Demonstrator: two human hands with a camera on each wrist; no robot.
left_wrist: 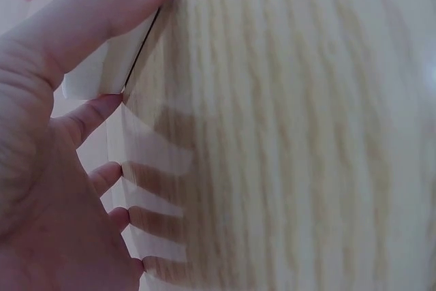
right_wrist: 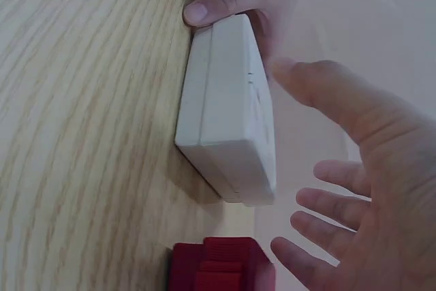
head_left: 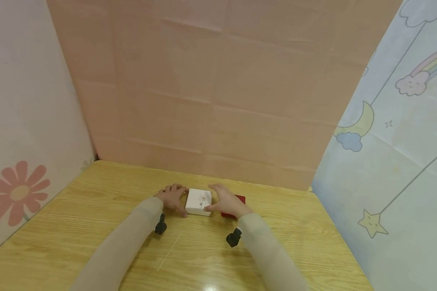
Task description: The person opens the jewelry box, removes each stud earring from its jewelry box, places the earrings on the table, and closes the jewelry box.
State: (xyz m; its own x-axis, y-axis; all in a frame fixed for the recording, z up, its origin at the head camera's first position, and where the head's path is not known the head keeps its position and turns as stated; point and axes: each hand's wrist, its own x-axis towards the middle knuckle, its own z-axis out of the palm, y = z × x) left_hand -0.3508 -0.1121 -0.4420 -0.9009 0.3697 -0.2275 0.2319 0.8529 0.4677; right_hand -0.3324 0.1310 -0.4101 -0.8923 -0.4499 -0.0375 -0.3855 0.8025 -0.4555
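A square white box [head_left: 198, 201] with a small flower print on its lid lies flat on the wooden table. My left hand [head_left: 172, 199] is at its left side, fingers spread, thumb and index finger right at the edges of the box. In the left wrist view, the thumb [left_wrist: 88, 18] lies across a corner of the box. My right hand [head_left: 228, 202] hovers at the right side, thumb and fingers apart; a gap shows between its fingers and the white box [right_wrist: 228, 110] in the right wrist view. Partly hidden beneath it sits a red box [head_left: 241, 199].
The wooden table [head_left: 160, 250] reaches back to a pinkish-brown hanging sheet [head_left: 204, 101]. Patterned sheets flank it, with a flower [head_left: 20, 193] on the left and a star [head_left: 373, 223] on the right. In the right wrist view, the red box [right_wrist: 221, 267] has a ribbed raised part.
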